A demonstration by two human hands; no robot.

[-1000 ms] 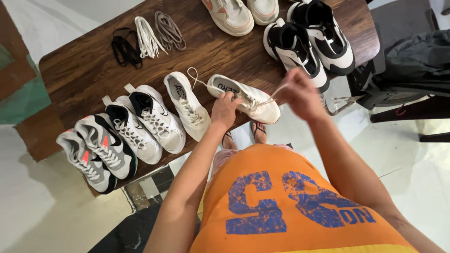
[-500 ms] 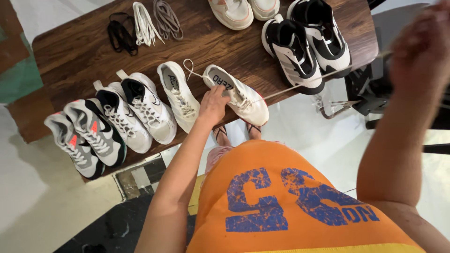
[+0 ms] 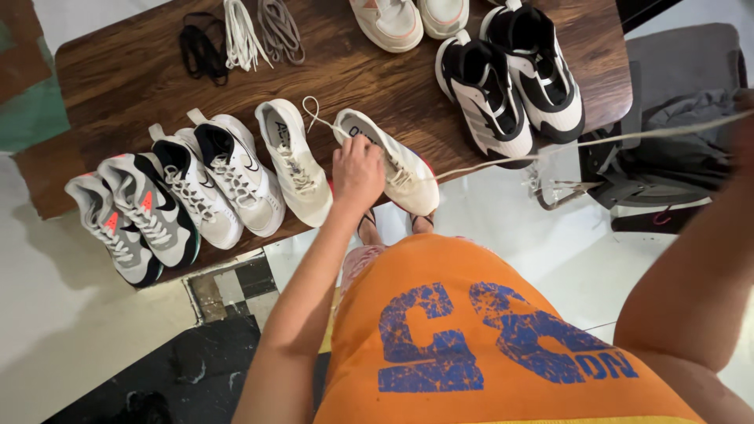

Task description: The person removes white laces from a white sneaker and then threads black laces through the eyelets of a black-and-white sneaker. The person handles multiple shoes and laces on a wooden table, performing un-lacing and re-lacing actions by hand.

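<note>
My left hand (image 3: 357, 169) presses down on a white low sneaker (image 3: 410, 179) near the front edge of the dark wooden table (image 3: 133, 86). A long white shoelace (image 3: 597, 141) stretches taut from that sneaker to the right edge of the view. There my right hand (image 3: 746, 133) grips it, raised, blurred and mostly cut off. The lace's other end loops loosely (image 3: 312, 110) behind the heel. The matching white sneaker (image 3: 294, 161) lies just left of my left hand.
Left of it lie two white-and-black sneakers (image 3: 228, 169) and two grey ones with coral marks (image 3: 133, 216). Black-and-white high-tops (image 3: 510, 90) and a cream pair (image 3: 389, 20) sit at the back. Loose black, white and grey laces (image 3: 239, 35) lie far left. A dark bag (image 3: 675, 157) is on the floor.
My right hand has swung from the sneaker far out to the right, drawing the lace out long and taut. My left hand stays on the sneaker.
</note>
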